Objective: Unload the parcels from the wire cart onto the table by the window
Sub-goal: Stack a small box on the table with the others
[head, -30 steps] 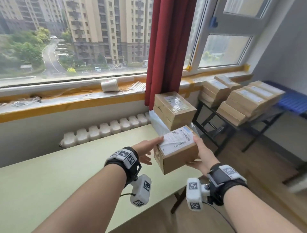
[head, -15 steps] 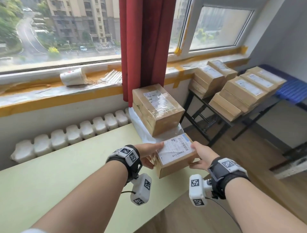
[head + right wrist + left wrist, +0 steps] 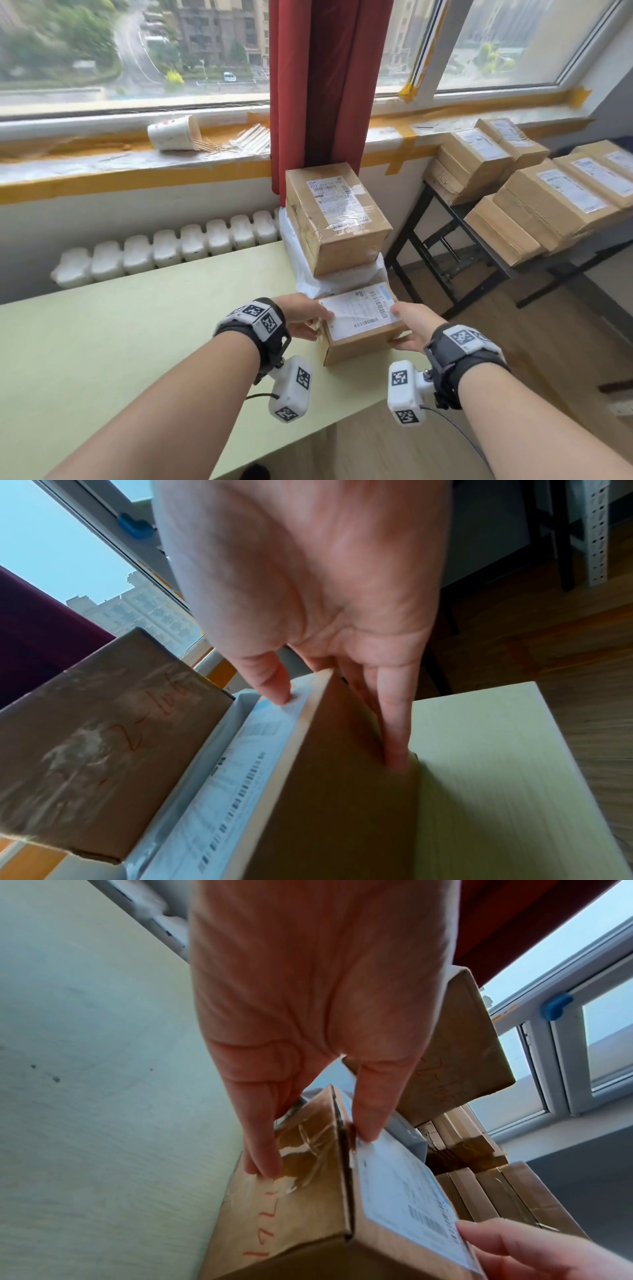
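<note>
A white radiator (image 3: 164, 250) is seen below the sill at far left, where a tipped paper cup (image 3: 173, 133) lies with thin sticks spilled beside it. The pale green worktop (image 3: 120, 342) extends rightward to a red curtain (image 3: 322, 85), before which a large taped box (image 3: 337, 219) rests on a white parcel (image 3: 308, 270), blocking the far corner. Red handwriting is noted on that box and on the small parcel (image 3: 359, 325), but cannot be read with certainty; the printed barcode label is too blurred. The small parcel sits on the worktop near its right edge, just in front of the white parcel. It is pinched by the left hand (image 3: 301, 320) at its left end and by the right hand (image 3: 412, 330) at its right end, thumbs on top. Further right, stacked boxes (image 3: 534, 192) are held on a dark-framed table.
</note>
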